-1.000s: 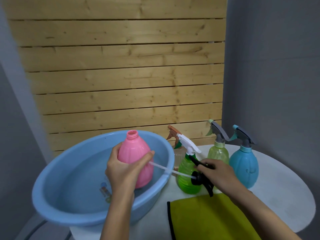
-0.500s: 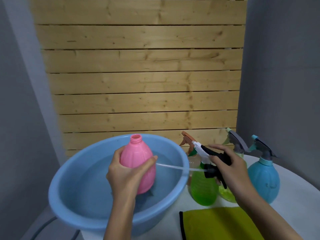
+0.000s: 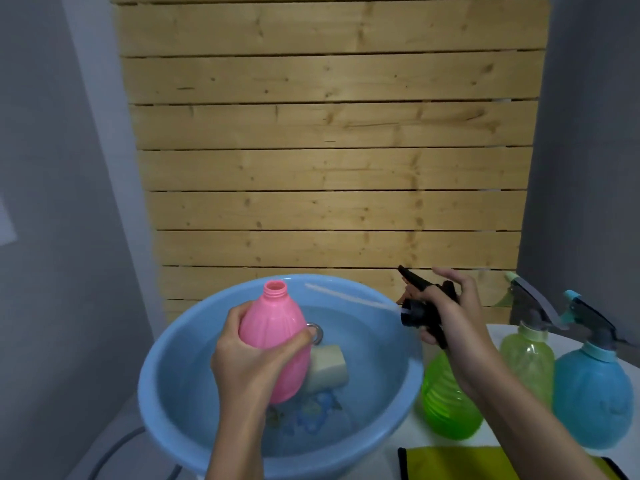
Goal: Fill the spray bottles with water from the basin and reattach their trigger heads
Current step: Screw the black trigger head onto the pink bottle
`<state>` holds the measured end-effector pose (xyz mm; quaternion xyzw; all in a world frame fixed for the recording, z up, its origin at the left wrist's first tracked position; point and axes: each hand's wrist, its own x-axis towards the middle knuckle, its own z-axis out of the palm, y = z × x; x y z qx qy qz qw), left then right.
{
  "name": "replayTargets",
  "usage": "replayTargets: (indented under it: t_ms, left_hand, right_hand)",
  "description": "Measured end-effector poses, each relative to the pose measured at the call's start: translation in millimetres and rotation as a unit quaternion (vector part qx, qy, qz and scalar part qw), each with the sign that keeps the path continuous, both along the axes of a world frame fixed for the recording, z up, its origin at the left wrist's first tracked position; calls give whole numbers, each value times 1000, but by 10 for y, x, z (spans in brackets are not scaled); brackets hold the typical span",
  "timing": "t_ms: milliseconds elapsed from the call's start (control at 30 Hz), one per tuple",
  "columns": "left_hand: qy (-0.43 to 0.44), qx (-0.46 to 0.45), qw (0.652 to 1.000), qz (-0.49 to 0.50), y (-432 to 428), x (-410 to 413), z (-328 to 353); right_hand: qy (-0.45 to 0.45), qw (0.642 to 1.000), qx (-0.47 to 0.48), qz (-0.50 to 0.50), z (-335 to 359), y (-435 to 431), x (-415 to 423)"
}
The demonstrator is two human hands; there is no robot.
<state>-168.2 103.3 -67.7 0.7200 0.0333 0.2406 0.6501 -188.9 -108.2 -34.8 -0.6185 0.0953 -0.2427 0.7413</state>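
pink bottle (image 3: 275, 344), uncapped, gripped by left hand (image 3: 249, 362) over basin (image 3: 166, 382); black trigger head (image 3: 424, 306) grasped in right hand (image 3: 453, 317), not yet reattached; three neighbouring bottles already capped.

Horizontal pale wooden slats (image 3: 332, 143) with visible knots fill the centre of the frame. Plain grey walls (image 3: 52, 202) flank them at left and right. A white tabletop (image 3: 568, 344) occupies the lower right under soft, even light.
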Motion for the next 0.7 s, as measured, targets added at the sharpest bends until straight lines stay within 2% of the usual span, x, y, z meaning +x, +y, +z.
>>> replayTargets:
  t_ms: [467,700]
  left_hand:
    - [-8,87,996,31,-3,-4,-40]
    - [-2,108,994,35,-9,3,-66]
  right_hand:
    - [22,992,-121,11,254,146,221]
    - [-21,982,-189,7,440,67,204]
